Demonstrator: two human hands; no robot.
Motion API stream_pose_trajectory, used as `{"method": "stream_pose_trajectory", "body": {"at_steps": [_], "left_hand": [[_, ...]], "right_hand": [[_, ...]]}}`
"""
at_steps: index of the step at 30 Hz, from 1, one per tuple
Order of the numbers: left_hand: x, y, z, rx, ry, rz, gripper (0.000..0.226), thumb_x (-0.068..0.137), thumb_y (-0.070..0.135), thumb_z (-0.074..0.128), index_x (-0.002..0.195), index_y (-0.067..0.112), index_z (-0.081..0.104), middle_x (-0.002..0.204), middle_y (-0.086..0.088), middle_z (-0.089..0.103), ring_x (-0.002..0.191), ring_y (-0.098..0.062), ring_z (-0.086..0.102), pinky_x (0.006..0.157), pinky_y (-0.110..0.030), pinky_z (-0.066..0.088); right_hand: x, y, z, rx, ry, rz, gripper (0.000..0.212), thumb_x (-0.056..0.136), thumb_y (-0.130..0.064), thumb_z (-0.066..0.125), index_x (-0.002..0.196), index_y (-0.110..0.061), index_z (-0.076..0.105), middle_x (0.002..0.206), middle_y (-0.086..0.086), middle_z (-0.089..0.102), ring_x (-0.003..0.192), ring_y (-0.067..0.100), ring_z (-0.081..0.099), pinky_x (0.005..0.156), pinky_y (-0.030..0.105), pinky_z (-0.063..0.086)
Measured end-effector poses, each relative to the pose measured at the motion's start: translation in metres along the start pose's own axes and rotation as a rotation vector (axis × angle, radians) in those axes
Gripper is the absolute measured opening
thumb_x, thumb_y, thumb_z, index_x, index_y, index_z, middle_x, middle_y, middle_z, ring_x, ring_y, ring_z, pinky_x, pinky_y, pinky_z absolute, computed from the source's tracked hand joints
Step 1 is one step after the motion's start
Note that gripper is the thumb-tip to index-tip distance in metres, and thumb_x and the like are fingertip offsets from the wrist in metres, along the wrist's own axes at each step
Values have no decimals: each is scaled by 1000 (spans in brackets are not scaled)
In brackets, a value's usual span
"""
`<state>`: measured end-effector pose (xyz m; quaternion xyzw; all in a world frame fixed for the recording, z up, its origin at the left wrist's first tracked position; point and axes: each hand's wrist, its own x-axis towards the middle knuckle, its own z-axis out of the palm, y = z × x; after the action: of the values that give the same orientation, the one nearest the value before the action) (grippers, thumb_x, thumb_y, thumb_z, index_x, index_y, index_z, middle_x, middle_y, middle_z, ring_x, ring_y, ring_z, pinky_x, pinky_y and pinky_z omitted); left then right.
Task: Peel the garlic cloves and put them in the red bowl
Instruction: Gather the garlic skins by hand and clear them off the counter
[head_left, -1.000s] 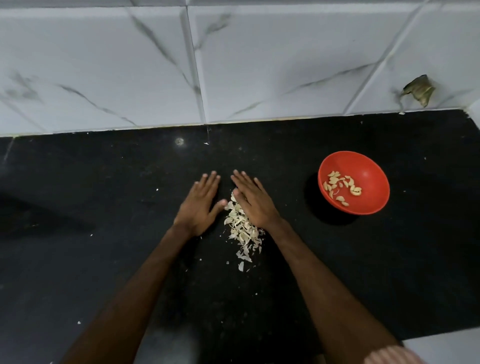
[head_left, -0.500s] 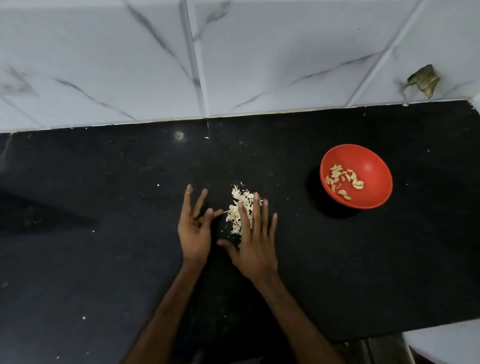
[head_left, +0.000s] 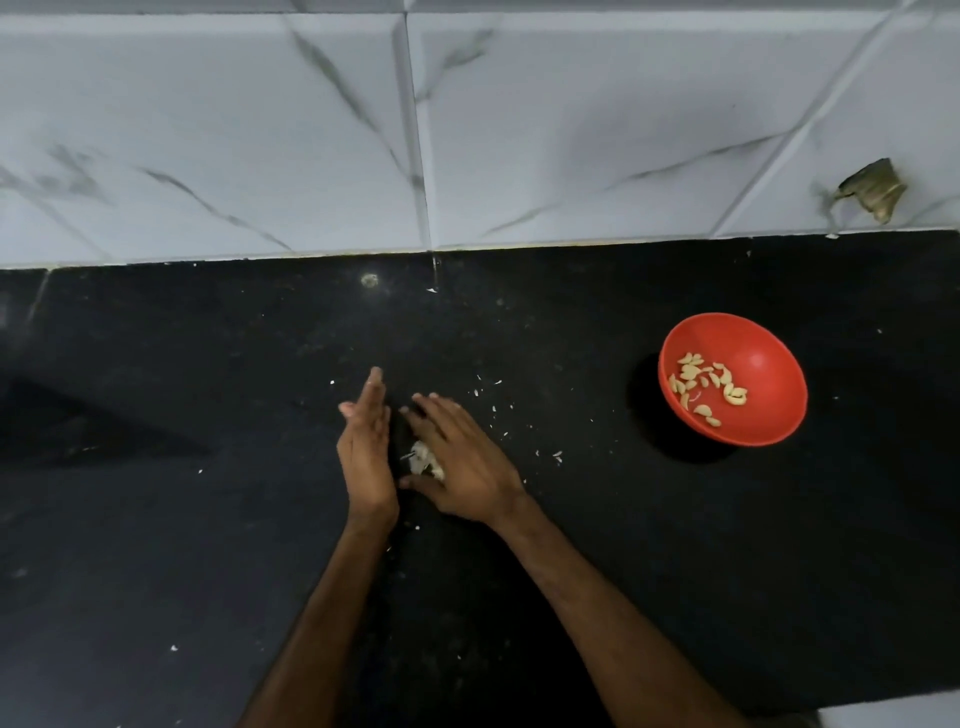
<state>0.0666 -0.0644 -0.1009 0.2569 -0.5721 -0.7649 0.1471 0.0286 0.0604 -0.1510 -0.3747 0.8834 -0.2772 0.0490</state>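
Sitting between left grip (head_left: 366, 457) and right grip (head_left: 462, 462), garlic peels (head_left: 423, 460), partly hidden

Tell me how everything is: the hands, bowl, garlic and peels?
Left hand: open, standing on its edge beside the peels.
Right hand: open, palm down over the peels.
Garlic peels: bunched between the hands, mostly hidden.
Red bowl: upright on the counter, apart from the hands.
Garlic cloves: peeled, lying in the bowl.
Counter: dotted with stray peel bits.
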Motion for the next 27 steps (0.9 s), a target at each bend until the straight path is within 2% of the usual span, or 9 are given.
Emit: {"method": "stream_pose_trajectory", "body": {"at_steps": [3,7,12,17,20,22,24,25,27], "left_hand": [[6,-10,-10,-106,103,-61,79,102,61,14,153,6,40,155,-1,47,143,-12,44,124,-37,28],[7,-18,-18,-189,90,-79,77,105,56,5,151,7,42,152,0,51,140,-11,47,120,-34,33],[9,-17,-20,-260,77,-89,75,106,58,9,149,8,45,151,-2,52,139,-13,49,121,-36,32],[5,-8,-10,-363,82,-140,77,104,62,13,145,9,50,147,-2,57,137,-15,51,121,-38,32],[1,-4,3,-455,38,-198,80,102,66,15,143,8,52,144,-5,59,135,-19,54,117,-38,37],[-2,0,13,-480,-13,-279,82,100,68,17,141,6,53,145,-8,58,133,-23,56,115,-39,39],[-4,2,18,-460,-90,-341,81,99,67,18,142,7,52,147,-7,57,133,-25,56,112,-43,41],[-4,3,17,-445,-118,-358,78,101,64,16,143,8,51,148,-6,55,134,-26,55,110,-43,41],[-10,1,16,-476,-140,-379,69,105,55,17,143,12,56,151,-6,52,137,-25,53,108,-42,40]], "right_hand": [[6,-8,11,-81,79,-110,52,99,-41,51,140,-10,57,147,13,51,139,33,40,120,41,33],[4,-8,12,-137,123,-197,14,97,-20,62,108,-11,65,114,7,62,96,28,55,82,44,53],[11,-9,11,-193,173,-245,18,93,-21,55,79,-10,61,74,7,60,62,25,59,51,35,47],[29,-12,-16,440,436,355,50,96,-19,64,51,-21,41,44,-6,39,43,9,32,47,28,27],[41,-43,-29,996,533,607,46,89,-24,61,49,-25,39,48,-13,34,48,8,29,49,32,27],[39,-67,-29,1099,478,567,29,85,-22,59,56,-25,55,59,-11,53,56,8,49,58,33,43],[29,-78,-21,890,331,523,36,95,-38,57,104,-6,71,119,-1,70,120,13,61,111,44,39],[27,-81,-16,689,239,505,60,103,-49,48,135,0,57,152,6,49,149,17,34,125,46,17],[28,-88,4,446,223,552,65,110,-50,32,153,-2,36,166,12,23,157,22,14,126,48,15]]}}
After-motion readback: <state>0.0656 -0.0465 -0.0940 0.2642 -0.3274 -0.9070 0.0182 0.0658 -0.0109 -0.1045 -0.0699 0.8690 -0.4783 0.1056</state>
